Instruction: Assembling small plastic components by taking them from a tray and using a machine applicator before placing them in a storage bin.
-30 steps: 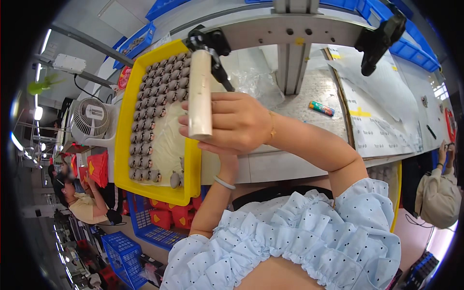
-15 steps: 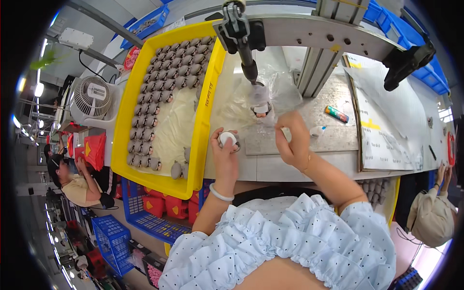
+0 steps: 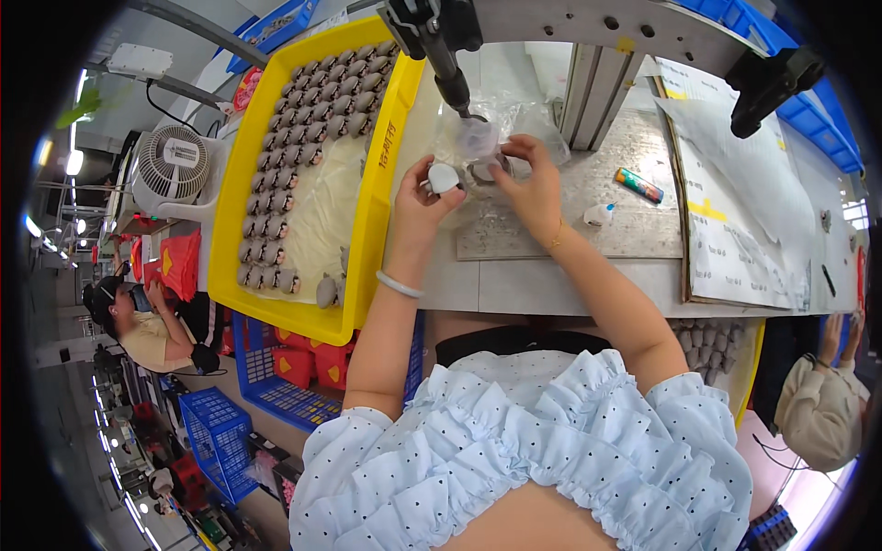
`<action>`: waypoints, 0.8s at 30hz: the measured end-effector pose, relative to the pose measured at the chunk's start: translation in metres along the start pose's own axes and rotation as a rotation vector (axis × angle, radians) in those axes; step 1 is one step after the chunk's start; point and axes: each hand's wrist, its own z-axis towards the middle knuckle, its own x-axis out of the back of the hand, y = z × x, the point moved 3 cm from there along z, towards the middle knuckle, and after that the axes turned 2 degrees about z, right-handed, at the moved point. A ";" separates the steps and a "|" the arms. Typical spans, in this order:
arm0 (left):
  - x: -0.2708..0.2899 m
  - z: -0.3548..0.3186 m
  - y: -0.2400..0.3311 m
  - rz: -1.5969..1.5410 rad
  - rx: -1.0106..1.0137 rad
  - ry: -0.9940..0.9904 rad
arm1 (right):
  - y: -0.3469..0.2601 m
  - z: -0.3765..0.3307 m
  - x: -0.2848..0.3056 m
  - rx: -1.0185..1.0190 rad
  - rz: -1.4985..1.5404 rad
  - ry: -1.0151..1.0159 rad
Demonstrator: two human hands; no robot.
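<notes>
My left hand (image 3: 424,204) grips a small rounded piece (image 3: 444,177) with a smooth white face and a dark edge. Just right of it, my right hand (image 3: 533,184) reaches in under the toggle clamp (image 3: 450,78) of a bench press. Its thumb and fingers close around a small figure piece (image 3: 484,172), mostly hidden by the fingers and a translucent pad (image 3: 478,140) at the clamp's tip. Clear plastic film (image 3: 551,138) lies around that spot. Left of my hands, a yellow tray (image 3: 375,197) carries rows of small grey figures (image 3: 322,110).
A metal plate (image 3: 634,220) bears a colourful cylinder (image 3: 638,185) and a small white bottle (image 3: 599,215). The press post (image 3: 597,96) rises behind my right hand. Paper-covered board (image 3: 735,239) lies right. A fan (image 3: 175,165) stands left; blue crates (image 3: 216,441) sit below. Co-workers sit on both sides.
My right hand has moved left and away from me, closing on the piece beneath the clamp. My left hand has risen farther from me with its white-faced piece.
</notes>
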 end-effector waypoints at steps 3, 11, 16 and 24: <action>-0.009 0.019 -0.005 0.048 -0.050 -0.007 | 0.014 -0.010 0.004 -0.234 0.441 0.227; -0.022 0.032 -0.004 0.035 0.030 -0.104 | -0.010 -0.035 0.023 -0.658 1.057 0.315; -0.035 0.040 -0.027 0.252 0.044 -0.065 | -0.023 -0.083 0.038 -0.990 1.369 -0.087; -0.024 0.040 -0.029 0.897 -0.255 -0.202 | -0.016 -0.133 0.087 -1.156 1.437 -0.366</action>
